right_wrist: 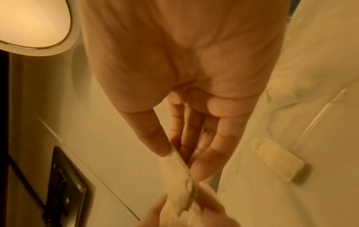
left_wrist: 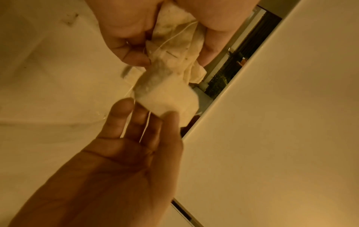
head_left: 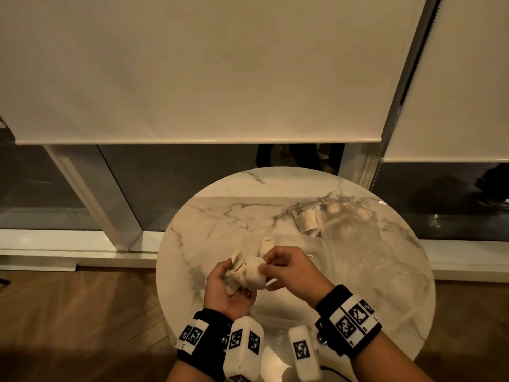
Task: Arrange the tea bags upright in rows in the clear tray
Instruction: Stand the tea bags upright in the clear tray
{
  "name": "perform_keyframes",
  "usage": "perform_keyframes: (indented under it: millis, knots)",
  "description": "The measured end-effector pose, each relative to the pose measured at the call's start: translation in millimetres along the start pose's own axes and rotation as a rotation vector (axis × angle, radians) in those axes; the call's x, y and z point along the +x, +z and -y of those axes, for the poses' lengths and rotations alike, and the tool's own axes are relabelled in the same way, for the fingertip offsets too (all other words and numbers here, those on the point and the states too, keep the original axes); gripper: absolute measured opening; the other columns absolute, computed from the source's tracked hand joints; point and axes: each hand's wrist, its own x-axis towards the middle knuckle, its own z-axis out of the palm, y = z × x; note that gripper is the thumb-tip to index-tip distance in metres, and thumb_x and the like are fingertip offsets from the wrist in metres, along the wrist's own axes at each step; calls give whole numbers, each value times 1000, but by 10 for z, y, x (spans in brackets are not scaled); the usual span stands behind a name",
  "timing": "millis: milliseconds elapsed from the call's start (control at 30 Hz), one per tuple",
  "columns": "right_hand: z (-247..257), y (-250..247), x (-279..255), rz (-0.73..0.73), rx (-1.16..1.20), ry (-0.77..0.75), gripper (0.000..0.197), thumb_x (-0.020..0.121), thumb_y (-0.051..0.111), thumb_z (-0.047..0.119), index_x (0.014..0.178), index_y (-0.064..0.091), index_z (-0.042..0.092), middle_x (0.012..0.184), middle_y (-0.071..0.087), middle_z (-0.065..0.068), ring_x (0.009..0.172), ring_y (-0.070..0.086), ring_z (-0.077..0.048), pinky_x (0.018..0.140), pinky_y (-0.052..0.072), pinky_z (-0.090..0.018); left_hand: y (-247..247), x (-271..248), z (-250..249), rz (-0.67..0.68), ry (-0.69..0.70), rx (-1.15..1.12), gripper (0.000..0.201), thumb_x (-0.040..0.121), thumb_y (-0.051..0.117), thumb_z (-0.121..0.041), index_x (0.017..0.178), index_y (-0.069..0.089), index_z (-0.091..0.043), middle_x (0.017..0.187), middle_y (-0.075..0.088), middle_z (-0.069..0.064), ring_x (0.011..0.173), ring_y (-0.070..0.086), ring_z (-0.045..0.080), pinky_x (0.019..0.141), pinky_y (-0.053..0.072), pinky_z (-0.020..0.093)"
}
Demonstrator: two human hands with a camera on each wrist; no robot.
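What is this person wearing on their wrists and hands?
The hands are bare. Each wrist has a black band carrying white blocks printed with black-and-white square code markers, plus a white boxy camera unit underneath. No sleeves show.

round marble-top table (head_left: 220, 216) by window. two cream roller blinds (head_left: 192, 64) part-lowered, dark glass (head_left: 170, 183) below. white frame (head_left: 91, 194), wood floor (head_left: 68, 312). warm, dim light.
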Motion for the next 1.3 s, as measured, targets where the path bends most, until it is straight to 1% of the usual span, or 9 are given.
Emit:
perform_keyframes:
  millis: [100, 200, 267, 400, 600, 867, 1000, 1200, 1300]
  knots:
    - [-46, -154, 176, -50, 18, 57, 11, 90, 67, 1, 82, 61, 5, 74, 63, -13, 63, 62, -21, 58, 57, -33, -73, 58, -68, -22, -22, -27, 22, 71, 64, -28, 86, 64, -11, 74, 64, 5, 63, 58, 17, 61, 34, 27]
    - [-181, -300, 448, -80, -81, 173, 7, 92, 64, 4, 87, 60, 6, 78, 64, -13, 62, 63, -20, 61, 57, -34, -119, 78, -104, -21, -53, -30, 23, 69, 63, -28, 83, 63, -9, 71, 63, 5, 62, 58, 17, 61, 35, 26]
    - [-277, -356, 641, -61, -172, 250, 4, 94, 63, 8, 92, 60, 9, 84, 65, -13, 65, 65, -20, 64, 58, -35, -152, 92, -102, -30, -58, -38, 23, 67, 63, -27, 82, 63, -8, 70, 63, 6, 62, 57, 18, 60, 37, 25]
    - [-403, -339, 919, 2, -303, 334, 5, 96, 62, 18, 92, 59, 17, 83, 68, -9, 68, 66, -19, 58, 54, -29, -209, 118, -110, -50, -64, -43, 25, 67, 64, -27, 82, 64, -8, 70, 64, 5, 62, 58, 17, 55, 40, 23]
    - [-583, -277, 1117, -53, -361, 377, 11, 92, 67, 9, 84, 62, 14, 73, 62, -12, 59, 62, -23, 63, 60, -41, -217, 111, -134, -37, -54, -43, 25, 67, 64, -27, 83, 64, -8, 71, 65, 6, 62, 58, 17, 55, 39, 23]
    - [-653, -261, 1179, -107, -484, 372, 13, 89, 69, 17, 82, 60, 22, 79, 71, -8, 81, 72, -29, 69, 58, -38, -121, 38, -200, 19, 10, -50, 23, 70, 63, -26, 87, 63, -10, 73, 65, 7, 65, 56, 18, 60, 35, 26]
    - [-619, -273, 1180, -97, -475, 388, 12, 86, 71, 11, 79, 64, 18, 72, 68, -8, 68, 65, -23, 59, 54, -31, -105, 32, -217, 27, 18, -41, 21, 73, 63, -27, 87, 64, -12, 74, 66, 5, 63, 57, 17, 58, 36, 23]
    - [-659, -261, 1205, -97, -461, 373, 11, 80, 76, 9, 78, 70, 18, 75, 68, -8, 69, 65, -24, 73, 60, -40, -130, 36, -226, 20, 17, -42, 20, 73, 63, -26, 89, 64, -13, 74, 66, 4, 63, 58, 17, 57, 37, 23]
    - [-667, -248, 1223, -114, -432, 354, 13, 80, 78, 8, 75, 70, 17, 73, 67, -10, 66, 65, -25, 71, 62, -43, -133, 36, -229, 18, 18, -41, 22, 71, 64, -26, 90, 64, -13, 75, 66, 5, 63, 58, 17, 57, 37, 23]
